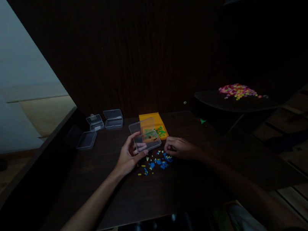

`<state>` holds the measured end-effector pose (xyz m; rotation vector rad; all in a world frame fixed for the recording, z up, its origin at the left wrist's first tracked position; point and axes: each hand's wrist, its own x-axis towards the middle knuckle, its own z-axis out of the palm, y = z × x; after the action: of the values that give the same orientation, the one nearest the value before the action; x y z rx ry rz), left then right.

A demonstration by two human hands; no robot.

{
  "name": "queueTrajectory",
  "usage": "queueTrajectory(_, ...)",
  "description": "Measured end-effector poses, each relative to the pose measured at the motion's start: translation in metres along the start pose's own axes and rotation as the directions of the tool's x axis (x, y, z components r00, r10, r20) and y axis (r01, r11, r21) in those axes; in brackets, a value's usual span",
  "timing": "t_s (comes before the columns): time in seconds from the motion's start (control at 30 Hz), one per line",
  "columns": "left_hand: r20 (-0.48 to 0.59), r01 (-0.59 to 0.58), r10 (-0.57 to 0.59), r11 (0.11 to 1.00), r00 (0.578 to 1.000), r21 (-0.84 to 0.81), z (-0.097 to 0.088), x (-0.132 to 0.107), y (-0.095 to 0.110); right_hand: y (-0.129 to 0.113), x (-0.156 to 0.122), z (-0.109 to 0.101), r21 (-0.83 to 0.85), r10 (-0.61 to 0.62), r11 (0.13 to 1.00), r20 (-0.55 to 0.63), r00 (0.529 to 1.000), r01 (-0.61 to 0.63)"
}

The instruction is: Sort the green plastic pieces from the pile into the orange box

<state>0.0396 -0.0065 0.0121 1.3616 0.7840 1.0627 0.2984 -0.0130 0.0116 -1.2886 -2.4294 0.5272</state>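
My left hand (129,156) grips a clear plastic box (147,146) by its left side, tilted, with its hinged lid raised. A small brown piece shows through the box, though I cannot tell whether it lies inside or behind. My right hand (182,148) is just right of the box, thumb and fingers pinched together; whatever they hold is hidden. Below both hands lies a loose pile of tiny blue, white and yellow bricks (163,165). Behind the box stands a yellow-orange tray (150,118) with several small green pieces (161,132) on it.
Three clear plastic boxes stand at the back left: a flat one (87,140), a small open one (95,122) and a larger open one (113,122). A dark side shelf (219,105) at right carries a heap of pink and yellow beads (238,91). A dark panel (138,48) rises behind.
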Motion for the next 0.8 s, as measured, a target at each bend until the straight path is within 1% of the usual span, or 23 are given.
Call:
queueTrajectory(0.23,-0.006,-0.03,0.03,0.999,1.0,-0.035,0.0017,0.0002,-0.0001,-0.0017,-0.001,-0.0025,0.002,0.013,1.0,-0.02,1.0,-0.013)
queueTrajectory(0.33,0.002,-0.017,0.017,1.0,1.0,-0.023,0.001,0.0001,0.0003,-0.0007,-0.001,-0.0028,-0.012,0.011,1.0,-0.02,1.0,-0.011)
queueTrajectory(0.5,-0.012,-0.029,0.029,1.0,1.0,-0.012,0.0016,0.0,0.003,-0.0001,-0.0001,-0.0042,-0.028,-0.018,0.999,0.001,1.0,0.018)
queueTrajectory(0.67,-0.006,-0.066,0.065,0.998,0.998,-0.017,0.0023,-0.0001,0.0043,-0.0026,-0.0006,-0.0059,0.007,0.007,1.0,0.056,0.998,-0.008)
queueTrajectory(0.8,0.004,-0.063,0.063,0.998,0.998,-0.024,0.0009,0.0002,0.002,-0.0026,-0.001,-0.0043,0.016,0.034,0.999,0.076,0.997,-0.035)
